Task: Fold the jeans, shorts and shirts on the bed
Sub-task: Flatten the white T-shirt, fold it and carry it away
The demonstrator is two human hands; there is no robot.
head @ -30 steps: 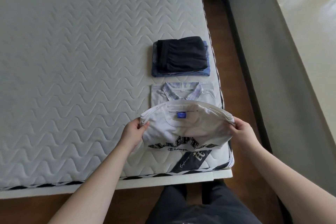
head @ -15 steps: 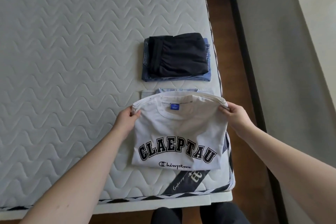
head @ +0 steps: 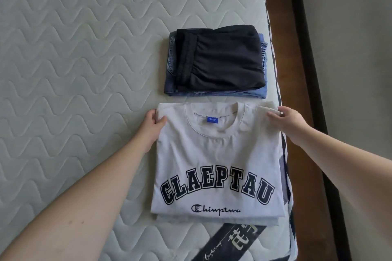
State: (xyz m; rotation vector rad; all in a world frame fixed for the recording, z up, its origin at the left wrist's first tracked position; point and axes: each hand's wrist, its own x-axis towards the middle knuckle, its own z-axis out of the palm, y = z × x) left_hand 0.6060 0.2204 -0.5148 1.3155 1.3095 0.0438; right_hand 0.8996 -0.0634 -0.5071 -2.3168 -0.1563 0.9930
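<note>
Quilted white bed (head: 74, 59) carries a folded white T-shirt (head: 216, 154) near its right edge, chest up, navy block letters arched across it and a blue neck label showing. Just beyond the T-shirt, black shorts (head: 220, 57) sit on folded jeans (head: 171, 63). Left hand (head: 153, 125) and right hand (head: 286, 121) each pinch a shoulder corner.

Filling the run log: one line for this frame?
left hand: pinches white T-shirt | right hand: pinches it | shirt: flat, folded | black shorts: stacked on jeans
</note>
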